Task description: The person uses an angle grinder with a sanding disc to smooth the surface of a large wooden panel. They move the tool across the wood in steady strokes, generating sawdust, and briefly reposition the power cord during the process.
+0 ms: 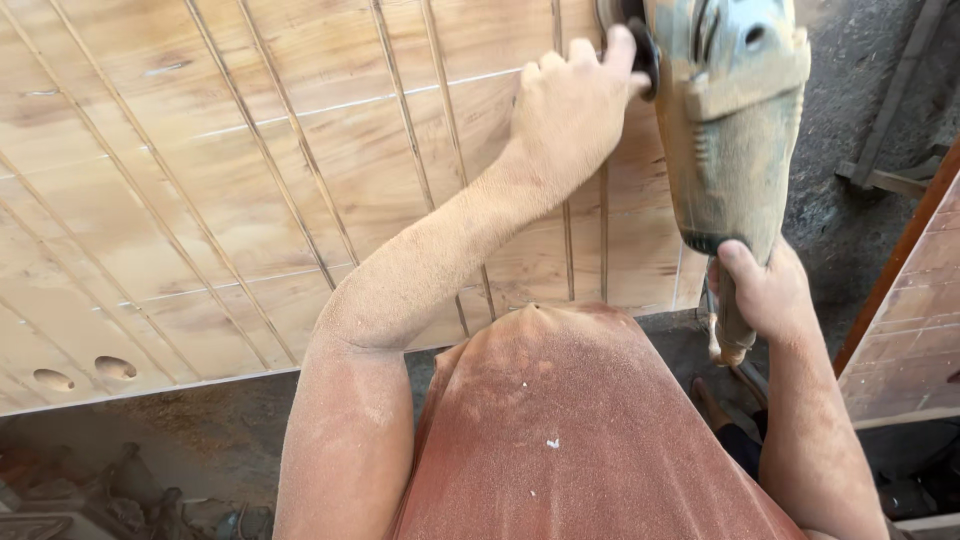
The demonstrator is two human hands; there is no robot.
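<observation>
A dusty grey angle grinder is held over a large light wooden panel cut with pairs of long grooves. My left hand grips the grinder's black side handle near the top of the view. My right hand is closed around the grinder's rear grip, close to my body. The tool's disc is hidden behind its body. Both forearms and my reddish shirt are coated in fine sawdust.
Two oval holes sit near the panel's lower left edge. A second wooden panel leans at the right. Dark dusty floor shows beyond, with a metal frame at top right and clutter at bottom left.
</observation>
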